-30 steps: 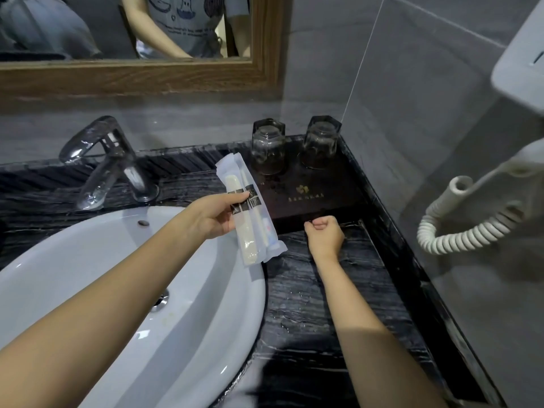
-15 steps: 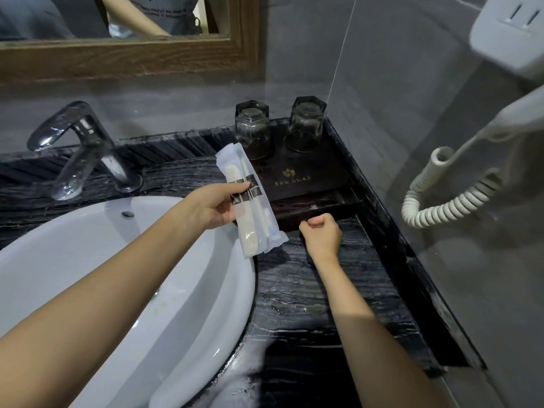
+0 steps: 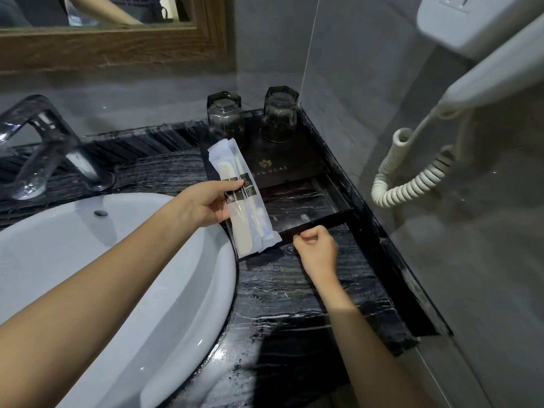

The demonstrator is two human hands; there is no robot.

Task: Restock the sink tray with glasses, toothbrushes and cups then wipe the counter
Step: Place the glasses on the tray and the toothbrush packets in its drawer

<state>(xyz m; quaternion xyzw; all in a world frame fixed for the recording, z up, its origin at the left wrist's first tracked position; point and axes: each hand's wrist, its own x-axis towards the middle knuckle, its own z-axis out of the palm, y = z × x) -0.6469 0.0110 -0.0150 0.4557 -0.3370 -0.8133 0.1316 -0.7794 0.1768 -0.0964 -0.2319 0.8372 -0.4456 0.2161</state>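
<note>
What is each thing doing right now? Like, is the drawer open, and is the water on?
Drawer: partly open; right hand pinches its front edge.
Left glass: upside down on the tray.
Right glass: upside down beside it.
Toothbrush packets: sealed, held by the left hand.
Tap: off, no water running.
Hair dryer: hanging in its wall holder.

Grey tiled walls [image 3: 368,69], wood-framed mirror [image 3: 117,51].

Dim light, wide-angle edge distortion, soft blur
</note>
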